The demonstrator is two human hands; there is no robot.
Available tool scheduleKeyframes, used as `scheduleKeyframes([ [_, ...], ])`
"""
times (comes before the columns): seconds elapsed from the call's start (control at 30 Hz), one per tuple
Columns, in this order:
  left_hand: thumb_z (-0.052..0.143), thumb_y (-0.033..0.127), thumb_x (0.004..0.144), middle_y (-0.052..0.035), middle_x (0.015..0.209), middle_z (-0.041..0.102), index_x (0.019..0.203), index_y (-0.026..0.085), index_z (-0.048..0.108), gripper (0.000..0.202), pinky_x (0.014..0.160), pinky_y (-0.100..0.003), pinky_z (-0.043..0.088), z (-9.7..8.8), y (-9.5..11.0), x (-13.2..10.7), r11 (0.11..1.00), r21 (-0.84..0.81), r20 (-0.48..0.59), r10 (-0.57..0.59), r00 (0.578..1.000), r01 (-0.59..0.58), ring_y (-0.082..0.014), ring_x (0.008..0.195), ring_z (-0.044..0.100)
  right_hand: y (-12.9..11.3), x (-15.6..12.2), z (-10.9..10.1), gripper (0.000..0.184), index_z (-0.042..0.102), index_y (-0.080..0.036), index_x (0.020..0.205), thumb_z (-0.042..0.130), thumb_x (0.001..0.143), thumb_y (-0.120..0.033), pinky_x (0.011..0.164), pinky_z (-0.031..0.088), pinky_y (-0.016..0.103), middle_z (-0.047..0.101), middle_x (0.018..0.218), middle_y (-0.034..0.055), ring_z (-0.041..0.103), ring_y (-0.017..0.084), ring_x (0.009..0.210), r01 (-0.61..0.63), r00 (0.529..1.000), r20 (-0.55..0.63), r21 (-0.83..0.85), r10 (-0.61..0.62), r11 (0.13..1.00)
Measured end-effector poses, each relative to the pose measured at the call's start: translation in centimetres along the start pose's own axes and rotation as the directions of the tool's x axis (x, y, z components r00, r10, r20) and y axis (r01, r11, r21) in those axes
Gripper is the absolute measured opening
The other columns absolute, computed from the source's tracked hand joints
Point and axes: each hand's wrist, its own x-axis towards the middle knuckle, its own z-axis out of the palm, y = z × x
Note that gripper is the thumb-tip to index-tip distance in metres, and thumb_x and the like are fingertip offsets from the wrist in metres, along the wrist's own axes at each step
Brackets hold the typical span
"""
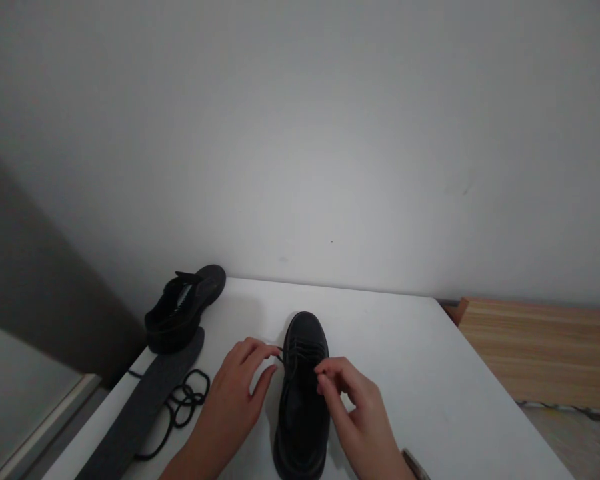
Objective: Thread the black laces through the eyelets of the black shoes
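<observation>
A black lace-up shoe (pixel 303 407) stands upright on the white table, its toe toward the wall. Laces (pixel 305 348) cross its front, and a short loop sticks out at the left. My left hand (pixel 243 380) is beside that loop, fingertips at the lace, with thumb and forefinger apart. Over the shoe's right edge, my right hand (pixel 353 403) pinches thumb and forefinger together on what looks like a lace end, mostly hidden by the fingers.
A second black shoe (pixel 180 310) lies at the table's far left corner, its tongue raised. Near it are a long dark grey flat piece (pixel 150 400) and a loose coiled black shoelace (pixel 185 400). A wooden surface (pixel 540 353) adjoins at right; a pale wall stands behind the table (pixel 420 360).
</observation>
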Motion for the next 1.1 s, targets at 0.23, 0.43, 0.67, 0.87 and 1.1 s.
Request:
scheduleKeyframes([
  [0.23, 0.056, 0.011, 0.091, -0.0049, 0.091, 0.064, 0.099, 0.022, 0.071, 0.019, 0.078, -0.039, 0.051, 1.0, -0.9, 0.5, 0.975, 0.192, 0.057, 0.104, 0.993, -0.113, -0.0228, 0.086, 0.059, 0.2, 0.5, 0.8, 0.018, 0.062, -0.022, 0.1, 0.047, 0.097, -0.014, 0.066, 0.049, 0.025, 0.065, 0.086, 0.0029, 0.063, 0.016, 0.076, 0.139, 0.987, 0.112, -0.203, -0.118, 0.969],
  [0.43, 0.06, 0.003, 0.088, -0.0056, 0.101, 0.068, 0.097, 0.019, 0.068, 0.02, 0.08, -0.039, 0.048, 1.0, -0.4, 0.8, 0.931, 0.283, 0.104, 0.208, 0.973, -0.229, -0.0247, 0.095, 0.057, 1.0, 0.5, 0.9, 0.019, 0.061, -0.022, 0.1, 0.046, 0.095, -0.01, 0.066, 0.05, 0.027, 0.063, 0.088, 0.004, 0.063, 0.018, 0.08, 0.144, 0.985, 0.136, -0.281, -0.109, 0.949],
  [0.67, 0.059, 0.006, 0.089, -0.0046, 0.091, 0.068, 0.093, 0.019, 0.067, 0.016, 0.079, -0.041, 0.046, 0.4, 0.9, 0.9, 0.933, 0.259, 0.206, 0.2, 0.958, -0.25, -0.0247, 0.088, 0.056, 1.2, 0.6, 1.9, 0.025, 0.063, -0.022, 0.101, 0.048, 0.092, -0.004, 0.073, 0.053, 0.034, 0.063, 0.091, 0.0051, 0.063, 0.022, 0.083, 0.159, 0.985, 0.132, -0.411, -0.113, 0.898],
  [0.87, 0.06, 0.007, 0.089, -0.0039, 0.089, 0.066, 0.088, 0.02, 0.068, 0.015, 0.074, -0.037, 0.046, 1.1, 1.0, 0.8, 0.947, 0.242, 0.143, 0.179, 0.973, -0.21, -0.023, 0.085, 0.056, 1.0, 1.3, 2.5, 0.023, 0.065, -0.02, 0.097, 0.056, 0.087, -0.002, 0.07, 0.055, 0.039, 0.062, 0.093, 0.0068, 0.062, 0.025, 0.084, 0.159, 0.983, 0.164, -0.559, -0.079, 0.814],
  [1.1, 0.054, 0.008, 0.093, -0.0038, 0.089, 0.067, 0.095, 0.02, 0.066, 0.017, 0.079, -0.039, 0.047, 1.3, 1.3, 0.3, 0.984, 0.104, 0.118, 0.132, 0.984, -0.145, -0.0227, 0.086, 0.057, 1.5, 1.5, 2.5, 0.02, 0.066, -0.02, 0.085, 0.055, 0.09, -0.004, 0.069, 0.052, 0.034, 0.06, 0.088, 0.0048, 0.061, 0.022, 0.082, 0.147, 0.985, 0.156, -0.551, -0.072, 0.821],
])
